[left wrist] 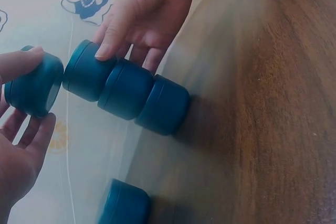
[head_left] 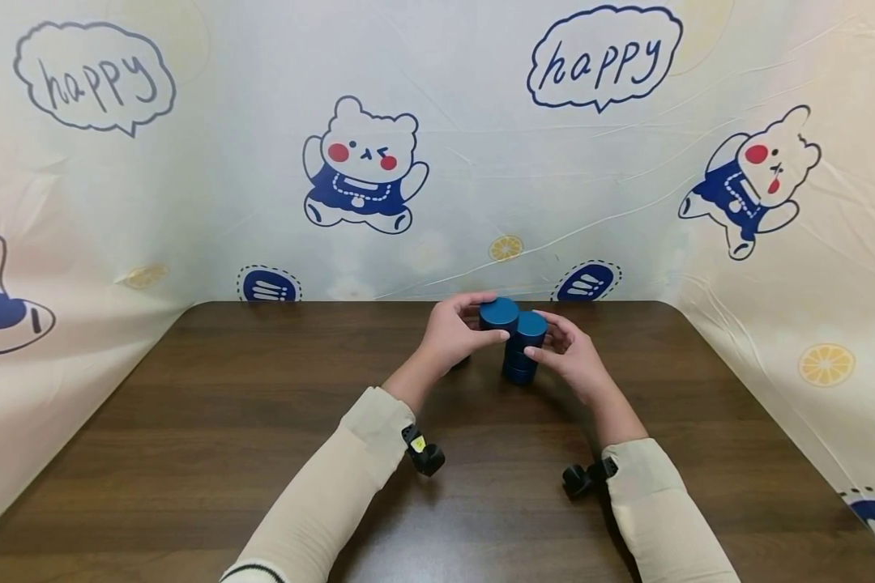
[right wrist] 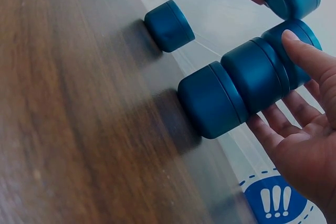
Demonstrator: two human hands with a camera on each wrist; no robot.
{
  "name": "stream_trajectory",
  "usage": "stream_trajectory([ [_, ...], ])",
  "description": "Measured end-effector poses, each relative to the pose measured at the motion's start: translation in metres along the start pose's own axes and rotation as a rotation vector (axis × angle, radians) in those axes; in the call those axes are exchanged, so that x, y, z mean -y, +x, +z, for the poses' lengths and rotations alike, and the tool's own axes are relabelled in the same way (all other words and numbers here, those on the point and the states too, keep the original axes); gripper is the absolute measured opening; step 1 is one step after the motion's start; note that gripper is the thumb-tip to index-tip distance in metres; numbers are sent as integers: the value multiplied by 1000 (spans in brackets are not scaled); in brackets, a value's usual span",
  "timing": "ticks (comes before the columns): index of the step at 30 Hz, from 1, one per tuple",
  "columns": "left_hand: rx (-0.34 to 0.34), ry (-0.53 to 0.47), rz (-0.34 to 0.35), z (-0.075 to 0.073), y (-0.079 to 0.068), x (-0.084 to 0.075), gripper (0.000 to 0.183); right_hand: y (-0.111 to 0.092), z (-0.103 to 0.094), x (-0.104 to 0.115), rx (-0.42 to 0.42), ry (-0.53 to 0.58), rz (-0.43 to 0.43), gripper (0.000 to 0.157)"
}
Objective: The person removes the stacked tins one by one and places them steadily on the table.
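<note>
Several matching small round blue canisters with lids are here. My left hand (head_left: pixel 452 330) grips one blue canister (head_left: pixel 499 312) between thumb and fingers, raised off the table. Just right of it stands a stack of three canisters (head_left: pixel 521 368), its lowest one (right wrist: pixel 212 100) on the table. My right hand (head_left: pixel 570 358) holds the top canister of the stack (left wrist: pixel 90 72), thumb on the near side and fingers behind. In the left wrist view, the raised canister (left wrist: pixel 35 83) is beside the stack's top, touching or nearly so. Another canister (right wrist: pixel 169 26) stands alone on the table, mostly behind my left hand in the head view.
The brown wooden table (head_left: pixel 262 437) extends around the canisters, its far edge just behind them. A cloth backdrop (head_left: pixel 467 178) printed with bears hangs behind and at both sides. Black wrist cameras (head_left: pixel 426 457) are strapped at both sleeves.
</note>
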State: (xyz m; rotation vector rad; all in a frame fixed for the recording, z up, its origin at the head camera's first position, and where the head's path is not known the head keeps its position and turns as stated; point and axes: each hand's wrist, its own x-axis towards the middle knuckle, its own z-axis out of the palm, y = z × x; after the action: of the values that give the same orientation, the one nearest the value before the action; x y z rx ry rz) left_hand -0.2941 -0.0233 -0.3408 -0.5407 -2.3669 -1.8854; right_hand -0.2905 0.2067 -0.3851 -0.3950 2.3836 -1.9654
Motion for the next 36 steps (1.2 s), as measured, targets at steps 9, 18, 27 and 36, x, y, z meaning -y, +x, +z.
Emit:
stream_trajectory([
  [9, -5, 15, 16, -2, -6, 6, 56, 0, 0, -1, 4, -3, 0, 64],
  [18, -29, 3, 33, -6, -11, 7, 53, 0, 0, 0, 4, 0, -3, 62],
  [27, 13, 46, 43, -13, -16, 8, 53, 1, 0, 1, 2, 3, 11, 62],
  [36, 16, 41, 40, -21, -22, 5, 52, 1, 0, 1, 2, 6, 6, 62],
])
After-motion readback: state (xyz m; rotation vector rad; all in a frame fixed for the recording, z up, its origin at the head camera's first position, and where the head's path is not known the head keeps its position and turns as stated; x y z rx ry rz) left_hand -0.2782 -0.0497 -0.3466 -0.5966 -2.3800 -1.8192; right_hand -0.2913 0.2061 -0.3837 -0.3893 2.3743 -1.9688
